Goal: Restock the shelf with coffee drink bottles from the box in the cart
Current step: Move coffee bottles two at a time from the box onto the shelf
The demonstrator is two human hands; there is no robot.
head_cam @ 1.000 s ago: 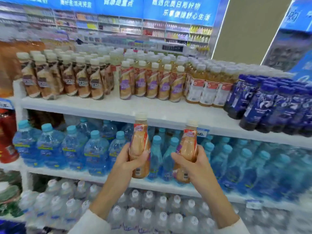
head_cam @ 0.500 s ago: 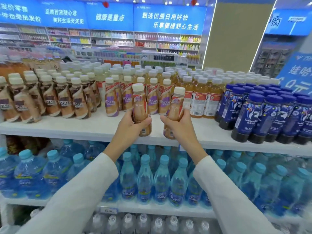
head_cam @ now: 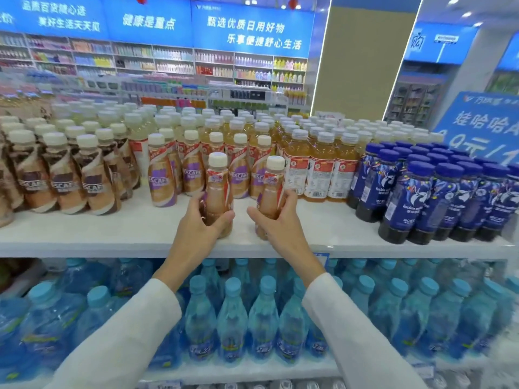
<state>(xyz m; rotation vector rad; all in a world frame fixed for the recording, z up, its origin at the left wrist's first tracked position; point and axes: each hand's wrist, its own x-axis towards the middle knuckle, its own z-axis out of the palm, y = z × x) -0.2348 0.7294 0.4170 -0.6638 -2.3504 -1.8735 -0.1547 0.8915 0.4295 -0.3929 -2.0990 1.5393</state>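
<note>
White long sleeves
Left sleeve (head_cam: 126, 332) and right sleeve (head_cam: 356, 332) stop just behind the bare left hand (head_cam: 196, 228) and right hand (head_cam: 276, 223).

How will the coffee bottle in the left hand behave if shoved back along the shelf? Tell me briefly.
Likely apt to tip: the coffee bottle in the left hand is tall and slim, narrowing toward its cap. Capped, so probably full and fairly heavy for its size. Its glossy sleeve should slide easily on the smooth white shelf.
</note>
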